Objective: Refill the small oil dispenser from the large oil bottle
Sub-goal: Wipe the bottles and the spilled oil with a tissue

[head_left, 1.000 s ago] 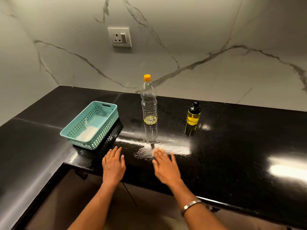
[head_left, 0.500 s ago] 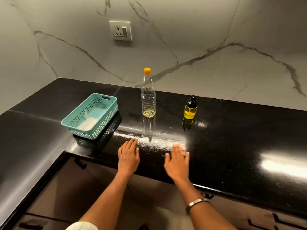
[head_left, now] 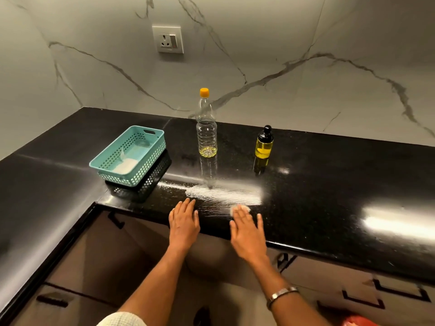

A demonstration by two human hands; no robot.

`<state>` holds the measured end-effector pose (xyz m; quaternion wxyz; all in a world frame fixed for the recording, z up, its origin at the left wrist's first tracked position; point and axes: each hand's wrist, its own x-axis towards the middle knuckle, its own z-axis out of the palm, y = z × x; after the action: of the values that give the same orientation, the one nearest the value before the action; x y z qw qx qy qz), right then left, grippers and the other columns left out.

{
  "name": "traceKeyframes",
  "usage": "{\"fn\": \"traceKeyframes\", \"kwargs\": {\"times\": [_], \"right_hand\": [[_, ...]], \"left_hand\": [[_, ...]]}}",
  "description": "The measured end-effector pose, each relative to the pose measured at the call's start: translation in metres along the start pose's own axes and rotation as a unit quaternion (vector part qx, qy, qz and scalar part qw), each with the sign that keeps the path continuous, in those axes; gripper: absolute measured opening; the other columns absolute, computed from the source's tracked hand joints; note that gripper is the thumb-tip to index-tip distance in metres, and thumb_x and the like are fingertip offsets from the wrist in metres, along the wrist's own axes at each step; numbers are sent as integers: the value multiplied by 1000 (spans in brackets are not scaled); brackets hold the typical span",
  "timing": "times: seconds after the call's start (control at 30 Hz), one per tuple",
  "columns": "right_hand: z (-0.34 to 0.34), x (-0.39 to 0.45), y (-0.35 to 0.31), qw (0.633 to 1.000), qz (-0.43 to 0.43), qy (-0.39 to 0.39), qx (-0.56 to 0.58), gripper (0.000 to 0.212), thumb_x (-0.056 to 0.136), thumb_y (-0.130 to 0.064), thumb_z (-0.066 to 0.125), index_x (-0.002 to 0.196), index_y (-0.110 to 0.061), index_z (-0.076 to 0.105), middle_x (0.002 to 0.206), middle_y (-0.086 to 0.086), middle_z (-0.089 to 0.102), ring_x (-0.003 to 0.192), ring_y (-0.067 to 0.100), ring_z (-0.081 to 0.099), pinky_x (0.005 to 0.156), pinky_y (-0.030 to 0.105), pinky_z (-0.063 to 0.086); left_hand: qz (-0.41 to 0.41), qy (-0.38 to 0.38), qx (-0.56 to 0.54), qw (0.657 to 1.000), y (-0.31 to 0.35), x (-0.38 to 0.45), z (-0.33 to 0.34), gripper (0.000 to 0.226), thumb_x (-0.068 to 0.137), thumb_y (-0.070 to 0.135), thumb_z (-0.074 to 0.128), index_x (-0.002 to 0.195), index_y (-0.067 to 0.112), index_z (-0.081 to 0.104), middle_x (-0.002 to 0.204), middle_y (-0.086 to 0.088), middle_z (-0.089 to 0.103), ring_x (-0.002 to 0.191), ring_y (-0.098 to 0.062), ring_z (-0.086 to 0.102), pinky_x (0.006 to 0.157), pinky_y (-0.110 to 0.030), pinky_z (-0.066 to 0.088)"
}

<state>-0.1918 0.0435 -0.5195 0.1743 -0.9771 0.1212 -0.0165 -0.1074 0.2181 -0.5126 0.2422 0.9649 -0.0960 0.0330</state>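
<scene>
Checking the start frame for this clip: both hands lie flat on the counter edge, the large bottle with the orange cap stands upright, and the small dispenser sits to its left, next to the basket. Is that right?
One thing is wrong. In the head view the small dispenser stands to the right of the large bottle, not left; the basket is on the bottle's other side. The rest holds: left hand and right hand lie flat on the counter edge, the orange-capped bottle upright.

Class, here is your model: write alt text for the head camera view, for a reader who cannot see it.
A person's left hand and right hand rest flat and open on the front edge of a glossy black counter. Behind them stand a nearly empty large oil bottle with an orange cap and, to its right, a small oil dispenser; a teal basket sits left.
</scene>
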Motion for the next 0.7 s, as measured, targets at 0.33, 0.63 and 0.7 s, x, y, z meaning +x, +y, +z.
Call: {"fn": "traceKeyframes", "kwargs": {"times": [0.33, 0.63, 0.7], "right_hand": [[4, -39, 9, 984, 150, 89, 32, 61, 94, -40, 24, 139, -9, 50, 146, 8, 47, 139, 24, 39, 116, 44, 21], [33, 20, -127, 985, -147, -87, 24, 66, 94, -45, 4, 154, -19, 16, 161, -4, 10, 149, 9, 2, 117, 33, -11], [32, 42, -135, 979, -174, -111, 5, 56, 101, -39, 14, 154, -21, 16, 161, -7, 11, 148, 6, 1, 117, 37, -10]], "left_hand": [[15, -14, -12, 1000, 6, -16, 12, 44, 99, 25, 44, 143, 18, 45, 152, -1, 37, 144, -19, 25, 118, -40, 14], [-55, 35, 13, 998, -61, -8, -19, 50, 93, 33, 34, 137, 16, 52, 148, -4, 45, 141, -23, 34, 114, -42, 23], [-66, 39, 13, 997, -73, -2, -25, 52, 94, 36, 31, 138, 17, 51, 148, -4, 44, 141, -21, 33, 114, -41, 23]]}}
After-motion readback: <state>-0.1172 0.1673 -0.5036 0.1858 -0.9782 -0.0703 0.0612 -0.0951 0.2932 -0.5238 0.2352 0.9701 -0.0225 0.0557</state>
